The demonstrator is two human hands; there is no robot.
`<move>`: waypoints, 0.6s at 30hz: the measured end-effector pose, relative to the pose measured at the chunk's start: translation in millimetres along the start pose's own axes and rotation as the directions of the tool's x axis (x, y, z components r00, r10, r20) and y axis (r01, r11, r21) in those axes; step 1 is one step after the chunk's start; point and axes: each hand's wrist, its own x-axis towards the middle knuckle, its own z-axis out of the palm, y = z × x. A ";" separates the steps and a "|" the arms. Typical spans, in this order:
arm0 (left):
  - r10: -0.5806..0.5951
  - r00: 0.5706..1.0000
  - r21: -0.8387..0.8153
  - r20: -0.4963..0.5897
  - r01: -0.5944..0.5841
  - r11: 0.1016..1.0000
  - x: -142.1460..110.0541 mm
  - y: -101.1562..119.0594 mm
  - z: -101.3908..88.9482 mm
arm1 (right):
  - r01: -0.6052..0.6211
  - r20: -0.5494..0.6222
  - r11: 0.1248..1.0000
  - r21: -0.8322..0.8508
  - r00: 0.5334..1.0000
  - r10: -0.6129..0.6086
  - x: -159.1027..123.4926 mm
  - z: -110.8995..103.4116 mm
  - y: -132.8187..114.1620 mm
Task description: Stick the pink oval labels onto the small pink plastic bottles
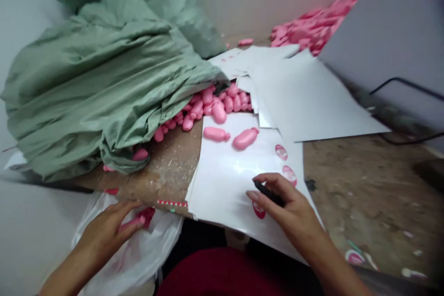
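My right hand (282, 203) rests on a stack of glossy white sheets (225, 180) and its fingers are closed round a thin black tool (268, 193). Oval pink stickers (285, 163) sit along the sheet's right side. My left hand (111, 229) reaches low over a white plastic bag (145, 254) and holds a pink bottle (133, 222) against its fingertips. Two small pink bottles (231, 136) lie on the far part of the top sheet.
A big green sack (93, 83) spills several pink bottles (211, 104) onto the worn wooden table (364, 185). More white sheets (305, 97) lie behind, with another heap of pink bottles (308, 27) at the back right. A black cable (398, 83) runs on the right.
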 end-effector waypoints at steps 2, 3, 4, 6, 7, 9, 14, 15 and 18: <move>0.100 0.993 0.002 -0.066 -0.100 0.995 26.9 30.3 2.4 | 0.010 0.000 0.999 -0.038 1.000 -0.010 0.3 -0.8 1.5; 0.172 0.978 -0.024 -0.121 -0.176 0.984 43.0 53.0 5.3 | 0.023 -0.009 0.998 -0.054 1.000 -0.024 0.0 -1.6 1.3; 0.240 0.957 -0.041 -0.161 -0.250 0.967 60.4 78.4 9.3 | 0.038 -0.010 0.997 -0.069 0.999 -0.038 -0.6 -2.6 0.7; 0.401 0.879 -0.062 -0.258 -0.429 0.901 98.5 128.8 20.4 | 0.054 -0.025 0.993 -0.106 0.998 -0.057 -2.6 -5.9 -0.6; 0.463 0.831 -0.059 -0.308 -0.503 0.863 118.4 150.6 26.7 | 0.049 -0.052 0.990 -0.129 0.997 -0.056 -3.8 -8.4 -0.9; 0.511 0.801 -0.060 -0.312 -0.554 0.831 155.9 183.1 38.6 | 0.024 -0.108 0.984 -0.178 0.993 -0.043 -6.4 -15.0 -0.8; 0.492 0.842 -0.078 -0.221 -0.519 0.851 203.1 206.6 46.2 | -0.011 -0.134 0.938 -0.346 0.990 -0.038 -16.9 -31.9 -2.9; 0.481 0.853 -0.080 -0.201 -0.503 0.860 203.0 205.8 44.9 | -0.023 -0.119 0.917 -0.399 0.993 -0.027 -19.2 -33.3 -3.8; 0.443 0.876 -0.152 -0.189 -0.472 0.868 183.6 201.3 47.5 | -0.022 -0.068 0.826 -0.564 0.998 -0.020 -24.3 -33.0 -3.8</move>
